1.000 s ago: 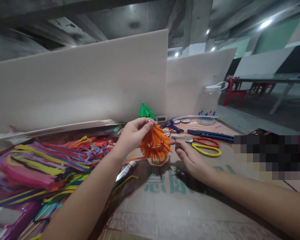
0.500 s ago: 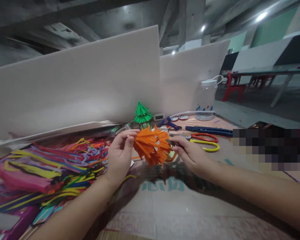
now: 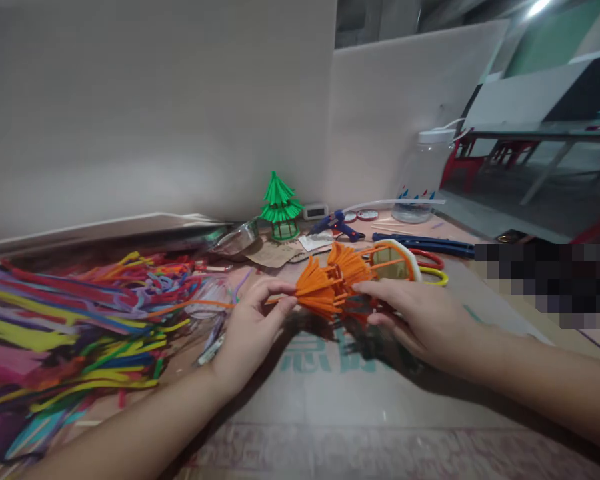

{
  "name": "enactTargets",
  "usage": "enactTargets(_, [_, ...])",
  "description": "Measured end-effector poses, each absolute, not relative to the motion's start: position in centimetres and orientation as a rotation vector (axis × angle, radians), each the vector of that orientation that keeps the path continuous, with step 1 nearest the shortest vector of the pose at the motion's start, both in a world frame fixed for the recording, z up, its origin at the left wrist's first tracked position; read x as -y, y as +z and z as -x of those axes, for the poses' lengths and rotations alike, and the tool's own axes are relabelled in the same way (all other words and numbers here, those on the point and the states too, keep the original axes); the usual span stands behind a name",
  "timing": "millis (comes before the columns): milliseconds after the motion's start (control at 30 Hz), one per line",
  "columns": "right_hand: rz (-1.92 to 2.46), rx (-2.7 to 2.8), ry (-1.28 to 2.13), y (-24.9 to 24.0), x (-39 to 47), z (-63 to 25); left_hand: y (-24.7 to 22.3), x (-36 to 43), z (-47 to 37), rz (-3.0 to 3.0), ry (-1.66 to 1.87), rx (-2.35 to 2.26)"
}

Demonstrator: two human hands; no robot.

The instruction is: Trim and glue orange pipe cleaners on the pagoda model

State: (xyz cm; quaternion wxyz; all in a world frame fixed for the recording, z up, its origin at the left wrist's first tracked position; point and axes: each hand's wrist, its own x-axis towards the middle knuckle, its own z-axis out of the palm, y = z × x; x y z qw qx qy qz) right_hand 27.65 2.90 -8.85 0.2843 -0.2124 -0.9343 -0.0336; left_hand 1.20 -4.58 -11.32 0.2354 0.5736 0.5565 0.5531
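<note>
An orange pipe-cleaner model [image 3: 325, 287] with two fringed tiers lies on its side between my hands, above the table. My left hand [image 3: 253, 327] pinches its pointed tip at the left. At the right, my right hand [image 3: 410, 313] has its fingers closed at the lower edge of the second tier. The model's round base [image 3: 393, 260], with a white rim, points right, partly behind that hand. Behind stands a green tiered model [image 3: 281, 210], upright.
Many coloured pipe cleaners [image 3: 105, 320] cover the left side. Behind are a blue glue gun [image 3: 337, 225], a clear bottle [image 3: 420, 177] and a dark blue tool [image 3: 425, 245]. Red and yellow scissor handles [image 3: 434, 275] show behind my right hand. White panels [image 3: 155, 113] rise at the back.
The orange model has turned onto its side, and its base now shows at the right. Both hands have shifted slightly right, and the view has tilted down.
</note>
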Motion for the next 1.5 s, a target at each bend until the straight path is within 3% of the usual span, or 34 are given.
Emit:
enactTargets(300, [0.453, 2.509, -0.221, -8.2, -2.6, -28.3, -12.2, 3.5, -0.4, -1.512, 1.421, -1.517])
enactTargets(500, [0.353, 2.445, -0.391, -8.1, -2.5, -28.1, -11.6, 3.9, -0.6, -1.749, 1.172, -1.654])
enactTargets(1500, [0.366, 2.456, -0.576, -8.3, -2.9, -28.2, -10.8, 4.9, -0.8, -2.207, 1.183, -1.584])
